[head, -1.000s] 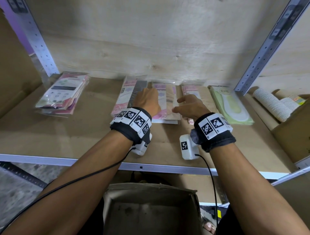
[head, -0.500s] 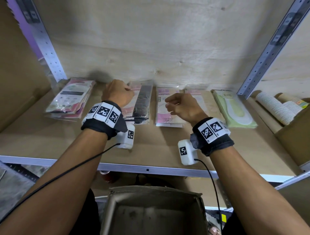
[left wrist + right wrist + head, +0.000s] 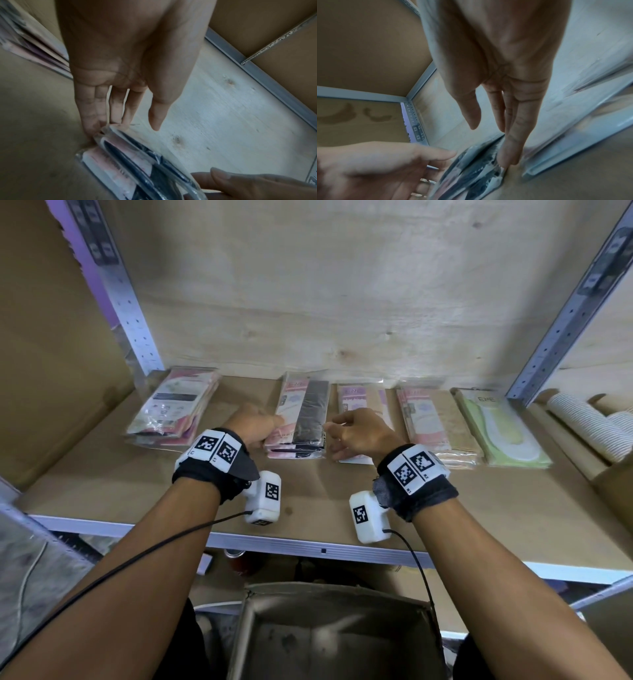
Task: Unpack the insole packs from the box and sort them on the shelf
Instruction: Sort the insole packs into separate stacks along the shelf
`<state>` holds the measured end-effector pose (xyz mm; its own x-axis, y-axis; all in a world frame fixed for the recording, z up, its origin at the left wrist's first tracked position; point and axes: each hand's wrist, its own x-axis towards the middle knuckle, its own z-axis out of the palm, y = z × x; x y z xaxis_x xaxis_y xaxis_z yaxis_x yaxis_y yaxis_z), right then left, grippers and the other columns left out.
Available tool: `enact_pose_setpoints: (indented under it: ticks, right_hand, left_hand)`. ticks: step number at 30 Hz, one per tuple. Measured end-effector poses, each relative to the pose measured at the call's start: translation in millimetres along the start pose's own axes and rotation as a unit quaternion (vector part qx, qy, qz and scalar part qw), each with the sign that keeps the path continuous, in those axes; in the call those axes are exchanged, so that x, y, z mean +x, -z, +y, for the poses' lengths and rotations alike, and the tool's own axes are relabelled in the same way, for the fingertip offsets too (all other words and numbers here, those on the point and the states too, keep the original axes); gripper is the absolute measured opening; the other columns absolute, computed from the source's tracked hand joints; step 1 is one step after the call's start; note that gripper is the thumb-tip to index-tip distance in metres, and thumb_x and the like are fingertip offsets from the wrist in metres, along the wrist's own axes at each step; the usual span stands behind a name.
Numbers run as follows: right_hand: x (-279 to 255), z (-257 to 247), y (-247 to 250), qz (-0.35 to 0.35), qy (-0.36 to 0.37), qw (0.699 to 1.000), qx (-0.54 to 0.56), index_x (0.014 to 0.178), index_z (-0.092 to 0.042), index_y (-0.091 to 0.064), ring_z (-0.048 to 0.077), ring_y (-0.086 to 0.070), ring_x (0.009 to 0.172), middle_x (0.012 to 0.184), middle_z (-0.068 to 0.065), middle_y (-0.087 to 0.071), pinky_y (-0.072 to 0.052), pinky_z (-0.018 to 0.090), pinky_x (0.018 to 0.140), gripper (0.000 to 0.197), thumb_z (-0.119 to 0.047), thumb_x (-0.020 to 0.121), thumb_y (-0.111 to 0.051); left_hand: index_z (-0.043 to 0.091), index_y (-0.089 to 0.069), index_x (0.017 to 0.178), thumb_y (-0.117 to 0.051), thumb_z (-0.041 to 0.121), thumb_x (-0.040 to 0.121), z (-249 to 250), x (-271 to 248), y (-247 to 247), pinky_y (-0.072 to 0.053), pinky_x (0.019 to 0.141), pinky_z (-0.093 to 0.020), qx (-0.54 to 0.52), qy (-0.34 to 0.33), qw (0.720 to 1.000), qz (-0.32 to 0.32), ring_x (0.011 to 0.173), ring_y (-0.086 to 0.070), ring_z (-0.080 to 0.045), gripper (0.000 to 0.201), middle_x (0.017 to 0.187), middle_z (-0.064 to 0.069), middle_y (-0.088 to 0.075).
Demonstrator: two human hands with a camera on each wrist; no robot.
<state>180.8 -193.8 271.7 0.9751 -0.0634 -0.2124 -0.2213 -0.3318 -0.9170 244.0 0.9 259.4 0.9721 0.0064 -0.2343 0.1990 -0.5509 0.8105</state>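
- The stack of black-and-pink insole packs [image 3: 301,419] lies flat on the shelf [image 3: 479,508], between the two hands, its long axis running from the shelf's front edge toward the back wall.
- The left hand [image 3: 255,422] is at the stack's left long edge; in the left wrist view its fingers [image 3: 92,115] are straight, with the tips touching the near corner of the packs. It is released, grasping nothing.
- The right hand [image 3: 359,433] is at the stack's right long edge, fingers [image 3: 513,142] straight and pressing down beside the plastic wrap, thumb free. It too is released.
- Both hands sit about equally close, one on each side, so the coming move looks like a squeeze inward across the short axis to square the stack.
- Other stacks lie in the same row: a mixed pink stack [image 3: 174,405] well to the left, a beige-and-pink stack [image 3: 363,402] just right of the right hand, another beige stack [image 3: 435,419], and green packs [image 3: 500,426] furthest right.
- The shelf is brown board with a metal front rail, plywood behind, and perforated metal uprights [image 3: 565,316] at the sides.
- The cardboard box [image 3: 335,635] stands below the shelf edge; its visible inside shows no packs, so unpacking appears finished.
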Motion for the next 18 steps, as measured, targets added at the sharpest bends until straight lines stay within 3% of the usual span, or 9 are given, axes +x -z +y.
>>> enact_pose_setpoints:
  ticks: [3,6,8,10,13,16,18]
  right_hand:
    - [1.3,0.4,-1.1,-0.008,-0.001,1.0,-0.002,0.111,0.008,-0.061,0.02,-0.059,0.056,0.076,0.014,-0.058,-0.057,0.027,0.053,0.021,-0.005,0.095,-0.061]
    - [2.1,2.0,-1.9,-0.017,0.005,1.0,-0.012,0.092,-0.007,-0.065,0.019,-0.064,0.059,0.072,0.01,-0.064,-0.06,0.026,0.057,0.002,-0.007,0.094,-0.064]
    - [4.0,3.1,-1.5,-0.013,0.008,1.0,-0.026,0.086,-0.012,-0.063,0.017,-0.069,0.061,0.072,0.008,-0.068,-0.062,0.03,0.063,0.008,-0.008,0.093,-0.066]
    - [3.7,3.1,-0.9,-0.016,0.008,1.0,-0.025,0.097,-0.006,-0.065,0.017,-0.07,0.062,0.073,0.008,-0.069,-0.063,0.031,0.065,0.005,-0.008,0.092,-0.067]
    - [2.3,2.2,-1.2,0.009,0.019,0.999,-0.035,0.12,0.0,-0.062,0.02,-0.071,0.069,0.086,0.011,-0.071,-0.063,0.031,0.067,0.031,-0.01,0.092,-0.068]
    - [0.7,-3.4,3.0,0.095,0.08,0.986,-0.113,0.122,-0.01,-0.064,0.022,-0.07,0.084,0.104,0.005,-0.071,-0.06,0.033,0.082,0.032,-0.018,0.091,-0.066]
    - [0.1,-13.5,2.0,0.119,0.117,0.978,-0.126,0.117,-0.013,-0.068,0.021,-0.067,0.086,0.099,0.003,-0.071,-0.057,0.033,0.084,0.026,-0.017,0.091,-0.063]
  left_hand:
    - [0.006,-0.07,0.107,-0.071,0.029,0.088,0.8,0.1,-2.1,-0.058,0.092,-0.043,0.002,-0.001,1.0,-0.001,0.095,-0.071,-0.025,0.03,0.097,-0.007,-0.074]
    - [0.005,-0.07,0.107,-0.071,0.027,0.089,2.0,1.6,-3.4,-0.059,0.085,-0.038,-0.007,-0.001,1.0,0.004,0.081,-0.07,-0.02,0.028,0.089,-0.005,-0.073]
    - [0.004,-0.07,0.108,-0.071,0.027,0.09,1.2,2.4,-4.1,-0.058,0.085,-0.038,-0.012,0.0,1.0,0.007,0.081,-0.07,-0.02,0.029,0.089,-0.005,-0.073]
    - [0.003,-0.069,0.11,-0.071,0.027,0.09,-0.2,3.2,-4.4,-0.059,0.088,-0.038,-0.014,-0.001,1.0,0.006,0.089,-0.072,-0.023,0.031,0.099,-0.01,-0.074]
    - [0.003,-0.064,0.12,-0.069,0.032,0.092,-2.8,2.6,5.5,-0.061,0.076,-0.029,-0.028,0.003,1.0,0.004,0.085,-0.07,-0.018,0.041,0.105,-0.009,-0.073]
    - [0.009,-0.054,0.138,-0.067,0.043,0.089,-7.9,2.0,34.8,-0.051,0.103,-0.044,-0.033,0.005,0.999,0.038,0.117,-0.063,-0.033,0.061,0.131,-0.013,-0.064]
    - [0.013,-0.065,0.126,-0.069,0.04,0.087,-14.4,4.0,61.1,-0.05,0.103,-0.042,-0.047,-0.013,0.992,0.113,0.117,-0.063,-0.032,0.048,0.127,-0.011,-0.067]
